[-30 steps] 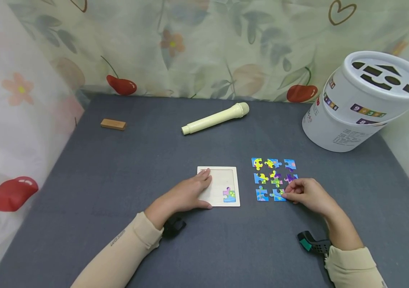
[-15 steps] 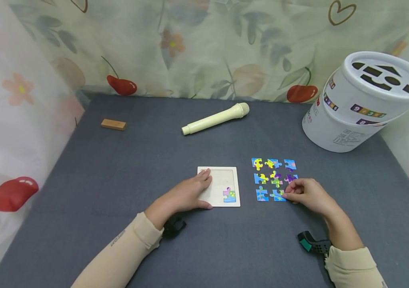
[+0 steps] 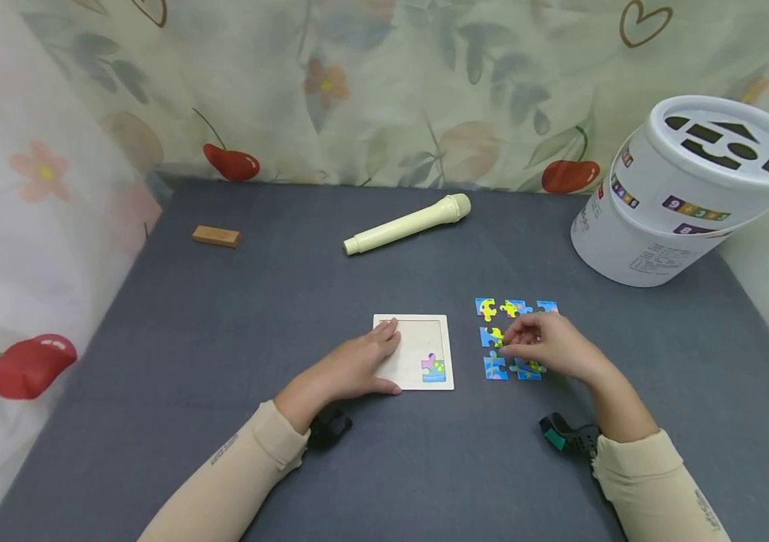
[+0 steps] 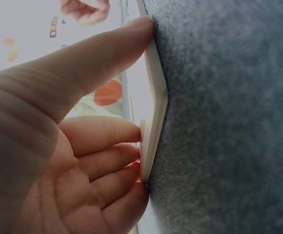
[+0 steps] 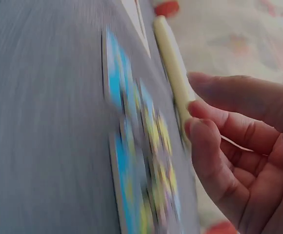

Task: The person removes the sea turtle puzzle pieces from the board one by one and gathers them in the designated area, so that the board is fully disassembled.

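My left hand (image 3: 354, 365) rests along the left side of a pale wooden puzzle tray (image 3: 418, 339), thumb at its front edge and fingers near its far left corner. The left wrist view shows the thumb (image 4: 117, 48) and fingertips right at the tray's edge. One pink, green and blue jigsaw piece (image 3: 433, 369) lies in the tray's lower right corner. My right hand (image 3: 554, 346) hovers over several loose jigsaw pieces (image 3: 495, 368) laid out in rows, hiding some of them. In the right wrist view its fingers are loosely bent, with nothing seen between the tips.
A cream toy microphone (image 3: 408, 224) lies across the back of the dark table (image 3: 256, 316). A small wooden block (image 3: 216, 236) is at the back left. At the back right stands a white bucket (image 3: 669, 218) with shaped holes in its lid. Patterned cloth hangs behind.
My right hand has moved left and a little away from me, from the front right jigsaw piece to above the middle of the rows. The left hand stays on the tray.
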Motion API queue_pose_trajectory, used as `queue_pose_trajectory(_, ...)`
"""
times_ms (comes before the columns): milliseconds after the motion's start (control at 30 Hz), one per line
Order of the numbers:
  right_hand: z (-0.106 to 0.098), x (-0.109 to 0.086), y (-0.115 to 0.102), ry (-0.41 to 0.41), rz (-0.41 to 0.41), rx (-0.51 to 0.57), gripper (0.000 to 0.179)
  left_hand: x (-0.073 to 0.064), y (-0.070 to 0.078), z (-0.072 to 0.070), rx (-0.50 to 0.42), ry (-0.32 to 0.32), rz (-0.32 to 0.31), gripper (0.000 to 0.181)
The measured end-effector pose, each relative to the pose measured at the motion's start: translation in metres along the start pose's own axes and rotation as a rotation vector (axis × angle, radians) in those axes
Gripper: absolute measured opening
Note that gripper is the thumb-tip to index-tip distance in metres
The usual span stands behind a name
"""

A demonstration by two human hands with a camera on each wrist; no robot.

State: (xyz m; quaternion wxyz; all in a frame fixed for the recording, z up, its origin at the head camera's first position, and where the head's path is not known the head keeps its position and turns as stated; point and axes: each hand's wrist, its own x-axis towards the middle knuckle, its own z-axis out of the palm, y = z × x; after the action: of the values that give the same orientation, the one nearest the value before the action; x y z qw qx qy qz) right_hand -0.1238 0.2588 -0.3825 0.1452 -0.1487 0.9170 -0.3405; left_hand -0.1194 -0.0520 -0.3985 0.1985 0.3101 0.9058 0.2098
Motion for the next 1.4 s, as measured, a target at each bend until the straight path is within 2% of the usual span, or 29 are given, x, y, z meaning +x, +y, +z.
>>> queue_pose_trajectory(67,0.009,0.009,-0.009,-0.045,-0.052,0.012,0.012,0.000,0.000,0.000,-0.001,-0.002,-0.001,0.082)
queue_pose_trajectory(233,0.031,0.030,-0.029,-0.155,-0.123,0.052,0.014,0.001,-0.001,0.001,0.000,-0.001,0.005,0.082)
queue_pose_trajectory(400,0.044,0.044,-0.042,-0.207,-0.158,0.071,0.016,0.001,-0.002,0.001,-0.002,0.005,0.005,0.082)
queue_pose_trajectory(567,0.050,0.048,-0.051,-0.232,-0.181,0.023,0.018,0.000,-0.002,0.001,-0.003,0.010,0.017,0.081)
queue_pose_trajectory(1067,0.053,0.044,-0.060,-0.247,-0.087,0.015,0.026,0.000,-0.002,0.001,0.008,0.006,0.008,0.081)
queue_pose_trajectory(1400,0.054,0.047,-0.049,-0.253,-0.079,0.173,0.014,-0.001,-0.001,0.000,0.004,0.002,0.008,0.081)
